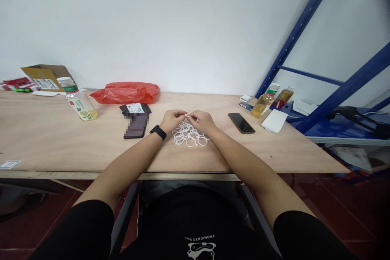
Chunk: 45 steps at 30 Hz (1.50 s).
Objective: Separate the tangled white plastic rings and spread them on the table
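A pile of thin white plastic rings (191, 142), some with a small tab on the loop, lies on the wooden table in front of me. Just above its far side, my left hand (173, 121) and my right hand (202, 122) meet with fingertips pinched. Between them shows a bit of a white plastic ring (186, 115); both hands appear closed on it, and most of it is hidden by the fingers. A black watch (158, 132) is on my left wrist.
Left on the table (76, 146) are a dark pouch (135, 126), a red plastic bag (126, 92), a leaning bottle (79, 103) and a cardboard box (50, 77). On the right lie a phone (241, 123), a white case (274, 120) and a tea bottle (264, 103), beside a blue metal rack (344, 93).
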{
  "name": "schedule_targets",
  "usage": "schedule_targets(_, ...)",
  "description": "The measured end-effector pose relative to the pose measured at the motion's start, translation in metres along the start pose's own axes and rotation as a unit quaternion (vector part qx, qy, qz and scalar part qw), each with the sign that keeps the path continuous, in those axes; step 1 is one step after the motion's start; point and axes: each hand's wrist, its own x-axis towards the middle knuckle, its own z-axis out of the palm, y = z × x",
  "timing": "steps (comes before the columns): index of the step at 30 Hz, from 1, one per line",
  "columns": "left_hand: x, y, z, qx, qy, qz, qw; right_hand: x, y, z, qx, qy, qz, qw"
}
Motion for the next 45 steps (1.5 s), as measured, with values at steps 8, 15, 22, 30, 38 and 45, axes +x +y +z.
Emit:
schedule_targets(8, 0.012, -0.009, -0.009, 0.005, 0.064, 0.014, 0.998, 0.002, 0.003, 0.001, 0.028, -0.036, 0.005, 0.999)
schedule_targets(15, 0.028, -0.025, -0.030, 0.042, 0.155, -0.018, 0.987, 0.003, 0.014, -0.002, 0.016, -0.030, 0.041, 0.999)
schedule_targets(22, 0.037, -0.042, -0.044, 0.101, 0.170, -0.026, 0.980, 0.004, 0.003, 0.006, -0.063, -0.150, -0.039, 0.986)
schedule_targets(30, 0.035, -0.053, -0.043, 0.153, 0.142, -0.038, 0.977, 0.003, 0.010, 0.019, -0.057, -0.138, -0.031, 0.988)
schedule_targets(38, 0.030, -0.056, -0.047, 0.331, 0.091, -0.060, 0.937, 0.005, 0.014, 0.024, -0.029, -0.121, -0.028, 0.992)
schedule_targets(45, 0.026, -0.050, -0.042, 0.346, 0.071, 0.005, 0.936, 0.005, 0.015, 0.025, -0.023, -0.142, -0.038, 0.989)
